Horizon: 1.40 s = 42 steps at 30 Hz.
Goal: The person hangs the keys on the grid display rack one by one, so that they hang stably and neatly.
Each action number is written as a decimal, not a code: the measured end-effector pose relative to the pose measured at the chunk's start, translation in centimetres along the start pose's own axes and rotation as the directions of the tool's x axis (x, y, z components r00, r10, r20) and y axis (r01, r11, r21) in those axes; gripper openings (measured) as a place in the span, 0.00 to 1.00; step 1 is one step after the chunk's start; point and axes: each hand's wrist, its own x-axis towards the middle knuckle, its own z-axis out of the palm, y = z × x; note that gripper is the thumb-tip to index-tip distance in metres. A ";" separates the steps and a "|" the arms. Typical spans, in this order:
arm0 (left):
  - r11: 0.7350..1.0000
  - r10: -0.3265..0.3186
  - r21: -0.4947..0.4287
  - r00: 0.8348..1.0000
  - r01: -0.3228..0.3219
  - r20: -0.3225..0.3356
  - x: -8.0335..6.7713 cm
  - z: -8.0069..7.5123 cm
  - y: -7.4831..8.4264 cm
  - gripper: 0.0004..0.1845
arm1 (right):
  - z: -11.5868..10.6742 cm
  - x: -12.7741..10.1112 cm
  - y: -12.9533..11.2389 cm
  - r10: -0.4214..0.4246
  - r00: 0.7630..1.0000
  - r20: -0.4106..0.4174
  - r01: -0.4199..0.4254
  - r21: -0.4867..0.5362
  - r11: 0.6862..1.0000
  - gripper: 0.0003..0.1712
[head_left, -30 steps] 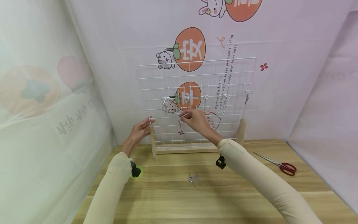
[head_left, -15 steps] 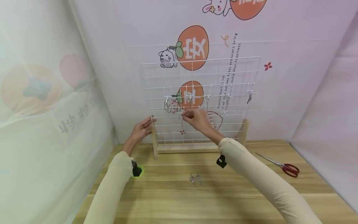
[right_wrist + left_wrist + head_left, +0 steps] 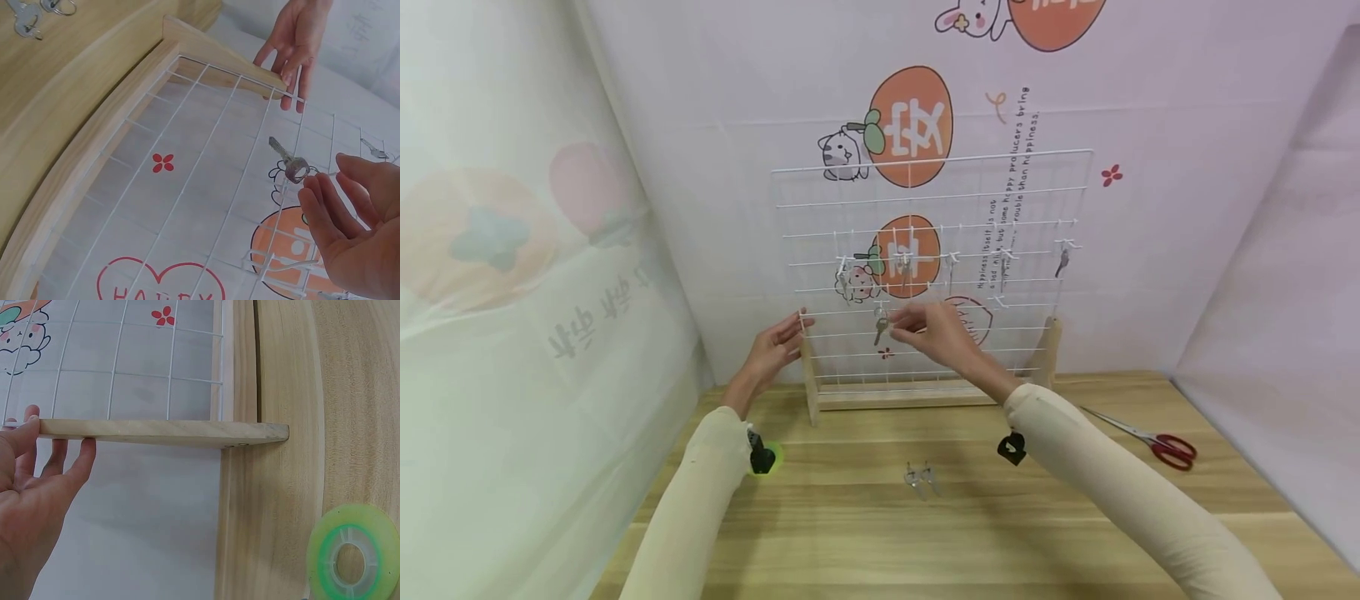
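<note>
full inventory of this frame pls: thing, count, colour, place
wire grid: 1, white, upright in wooden stand at table's back
wooden stand: 1, light wood
hung key: 1, silver, on grid by right fingertips
other hung keys: several, silver, upper hooks
loose keys: 2, silver, table centre
scissors: 1, red handles, table right
tape roll: 1, green, table left
left hand: touches stand's left post
right hand: open, beside hung key
</note>
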 end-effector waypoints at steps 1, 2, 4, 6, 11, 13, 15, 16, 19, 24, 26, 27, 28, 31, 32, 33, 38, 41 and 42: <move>1.000 0.000 -0.002 1.000 0.000 0.001 0.0 0.0 0.0 0.30 | 0.1 -0.2 0.1 -0.004 1.000 0.006 0.004 -0.002 1.000 0.12; 1.000 -0.001 -0.003 1.000 0.001 0.000 0.0 -0.1 0.0 0.30 | 0.1 -0.5 0.1 -0.003 1.000 0.011 0.003 -0.001 1.000 0.11; 1.000 -0.002 0.004 1.000 0.002 0.003 0.0 -0.2 -0.1 0.30 | 0.2 -1.0 0.3 0.000 1.000 0.023 0.000 -0.003 1.000 0.11; 1.000 -0.006 0.006 1.000 0.006 0.001 0.0 -0.2 -0.1 0.29 | 0.4 -1.4 0.5 -0.006 0.999 0.034 0.006 0.000 1.000 0.11; 1.000 -0.011 0.006 1.000 0.011 0.006 0.1 -0.2 -0.2 0.29 | 0.9 -3.0 1.2 -0.004 0.997 0.082 0.003 0.017 1.000 0.11; 1.000 -0.013 0.005 1.000 0.013 0.006 0.1 -0.2 -0.2 0.29 | 1.2 -3.7 1.5 -0.009 0.995 0.101 0.007 0.021 1.000 0.11; 1.000 -0.013 0.002 1.000 0.013 0.007 0.1 -0.2 -0.2 0.29 | 1.5 -4.3 1.8 -0.019 0.993 0.115 0.017 0.020 1.000 0.11; 1.000 -0.012 0.001 1.000 0.012 0.008 0.1 -0.2 -0.1 0.30 | 1.7 -4.6 2.0 -0.029 0.992 0.119 0.027 0.020 0.999 0.11; 1.000 -0.013 -0.002 1.000 0.013 0.005 0.0 -0.1 -0.1 0.30 | 2.3 -5.4 2.4 -0.043 0.990 0.132 0.042 0.014 0.999 0.10; 1.000 -0.019 0.001 1.000 0.019 0.002 0.0 -0.1 0.0 0.30 | 3.4 -6.8 3.4 -0.061 0.984 0.168 0.056 0.030 0.998 0.10; 1.000 -0.022 0.000 1.000 0.022 0.003 -0.1 -0.1 0.1 0.30 | 3.7 -7.3 3.7 -0.058 0.981 0.183 0.051 0.043 0.998 0.10; 1.000 -0.023 0.001 1.000 0.023 0.004 -0.1 -0.1 0.1 0.30 | 3.9 -7.6 3.9 -0.053 0.981 0.188 0.045 0.044 0.998 0.10; 1.000 -0.025 0.004 1.000 0.025 0.003 -0.1 -0.1 0.1 0.30 | 4.0 -7.9 4.0 -0.049 0.980 0.192 0.040 0.050 0.998 0.10; 1.000 -0.027 0.004 1.000 0.027 -0.001 -0.1 0.0 0.2 0.30 | 4.5 -8.6 4.5 -0.045 0.979 0.197 0.035 0.058 0.998 0.09; 1.000 -0.027 0.003 1.000 0.027 -0.002 -0.1 0.0 0.2 0.30 | 4.6 -8.8 4.7 -0.048 0.979 0.199 0.037 0.058 0.998 0.09; 1.000 -0.027 0.004 1.000 0.027 -0.004 -0.1 0.0 0.2 0.30 | 4.9 -9.1 4.9 -0.051 0.978 0.202 0.040 0.054 0.998 0.09; 1.000 -0.028 -0.004 1.000 0.028 -0.009 0.0 0.2 0.1 0.30 | 6.2 -10.4 5.8 -0.026 0.971 0.237 0.017 0.042 0.999 0.10; 1.000 -0.029 -0.004 1.000 0.029 -0.010 0.0 0.2 0.1 0.30 | 6.9 -11.2 6.3 -0.001 0.963 0.269 -0.013 0.049 0.999 0.10; 1.000 -0.029 -0.002 1.000 0.029 -0.009 -0.1 0.2 0.1 0.30 | 7.1 -11.4 6.4 0.005 0.960 0.279 -0.020 0.053 0.998 0.10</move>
